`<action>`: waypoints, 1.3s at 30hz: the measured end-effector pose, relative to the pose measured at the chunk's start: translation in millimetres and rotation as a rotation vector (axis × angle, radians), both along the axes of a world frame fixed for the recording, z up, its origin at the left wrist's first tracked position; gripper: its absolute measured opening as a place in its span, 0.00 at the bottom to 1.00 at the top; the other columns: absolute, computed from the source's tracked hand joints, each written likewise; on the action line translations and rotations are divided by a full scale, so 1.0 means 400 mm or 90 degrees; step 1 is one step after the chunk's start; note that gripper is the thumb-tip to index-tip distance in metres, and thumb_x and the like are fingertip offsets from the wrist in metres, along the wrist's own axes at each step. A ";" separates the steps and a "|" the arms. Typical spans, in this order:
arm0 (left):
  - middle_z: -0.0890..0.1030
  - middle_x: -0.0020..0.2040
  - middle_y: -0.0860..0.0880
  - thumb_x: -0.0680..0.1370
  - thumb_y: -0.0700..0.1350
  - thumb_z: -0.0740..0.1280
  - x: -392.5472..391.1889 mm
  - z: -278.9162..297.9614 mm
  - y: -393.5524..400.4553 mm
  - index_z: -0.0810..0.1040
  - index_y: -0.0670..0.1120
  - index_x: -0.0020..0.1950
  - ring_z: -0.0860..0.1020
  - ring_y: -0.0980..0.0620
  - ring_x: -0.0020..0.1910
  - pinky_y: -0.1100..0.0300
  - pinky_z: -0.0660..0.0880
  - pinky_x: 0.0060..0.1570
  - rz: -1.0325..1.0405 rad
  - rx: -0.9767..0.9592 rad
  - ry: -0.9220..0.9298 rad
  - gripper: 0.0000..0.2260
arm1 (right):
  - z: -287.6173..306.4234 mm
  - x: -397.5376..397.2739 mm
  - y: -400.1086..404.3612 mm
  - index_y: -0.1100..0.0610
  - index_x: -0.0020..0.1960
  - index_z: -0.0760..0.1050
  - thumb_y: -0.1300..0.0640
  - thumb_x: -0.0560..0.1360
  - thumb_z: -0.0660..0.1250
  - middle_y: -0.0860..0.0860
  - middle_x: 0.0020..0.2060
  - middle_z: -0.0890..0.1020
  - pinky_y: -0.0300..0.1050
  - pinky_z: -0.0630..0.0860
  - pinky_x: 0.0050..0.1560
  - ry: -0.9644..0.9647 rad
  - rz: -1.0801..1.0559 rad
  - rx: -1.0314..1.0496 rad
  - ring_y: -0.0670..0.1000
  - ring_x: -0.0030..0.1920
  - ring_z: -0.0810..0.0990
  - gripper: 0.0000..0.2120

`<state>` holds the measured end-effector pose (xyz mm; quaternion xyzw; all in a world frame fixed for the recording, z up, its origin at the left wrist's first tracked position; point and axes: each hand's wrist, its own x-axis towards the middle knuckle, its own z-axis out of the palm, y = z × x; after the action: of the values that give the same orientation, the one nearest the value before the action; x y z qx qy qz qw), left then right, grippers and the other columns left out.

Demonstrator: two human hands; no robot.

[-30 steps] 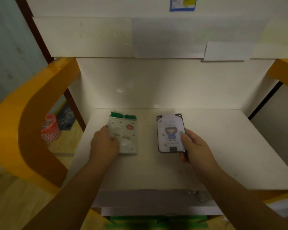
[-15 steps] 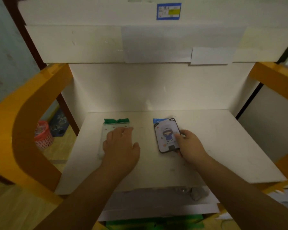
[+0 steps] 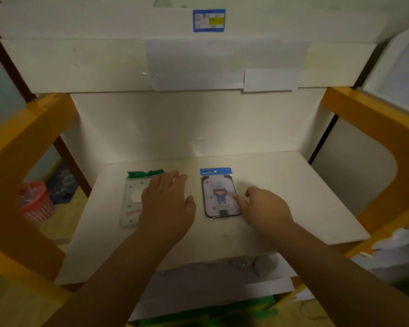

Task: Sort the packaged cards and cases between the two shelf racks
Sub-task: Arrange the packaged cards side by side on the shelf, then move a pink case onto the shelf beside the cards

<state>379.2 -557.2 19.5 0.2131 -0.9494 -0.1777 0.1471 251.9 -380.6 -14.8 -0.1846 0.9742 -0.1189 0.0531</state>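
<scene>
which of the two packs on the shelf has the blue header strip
The right-hand pack, showing a cartoon figure, beside the right hand; the left pack has a green header.

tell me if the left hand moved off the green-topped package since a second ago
Yes, partly. The left hand gripped the green-topped package's lower left corner; now it lies flat toward the package's right side, nearer the blue-topped card case.

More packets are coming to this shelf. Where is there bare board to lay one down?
The widest bare patch of the white shelf lies right of the right hand, out to the yellow frame. The strip behind both packets is also bare. It is crowded between the green-topped packet, under the left hand, and the blue-topped case packet.
</scene>
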 end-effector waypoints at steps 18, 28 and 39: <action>0.63 0.77 0.48 0.79 0.53 0.63 -0.051 0.144 0.270 0.59 0.49 0.78 0.63 0.48 0.74 0.52 0.61 0.71 -0.182 -0.035 0.070 0.28 | 0.236 0.082 0.376 0.54 0.74 0.67 0.43 0.79 0.62 0.51 0.69 0.72 0.46 0.68 0.67 0.283 0.070 -0.136 0.52 0.68 0.70 0.26; 0.68 0.74 0.48 0.78 0.52 0.65 -0.063 0.202 0.713 0.63 0.47 0.76 0.66 0.48 0.72 0.53 0.63 0.68 -0.272 -0.048 0.115 0.27 | 0.265 0.148 0.823 0.53 0.71 0.69 0.44 0.78 0.63 0.52 0.63 0.74 0.49 0.72 0.62 0.310 -0.004 -0.127 0.54 0.63 0.71 0.24; 0.68 0.73 0.50 0.78 0.51 0.66 -0.071 0.191 1.143 0.64 0.50 0.76 0.66 0.48 0.71 0.54 0.66 0.67 -0.319 -0.032 0.131 0.27 | 0.252 0.162 1.244 0.53 0.73 0.68 0.44 0.78 0.63 0.50 0.66 0.71 0.47 0.71 0.65 0.269 -0.032 -0.090 0.53 0.66 0.70 0.26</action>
<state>350.7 -100.0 96.0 -0.0512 -0.9568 -0.2054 0.1992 316.5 117.2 85.8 -0.1845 0.9572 -0.1467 -0.1678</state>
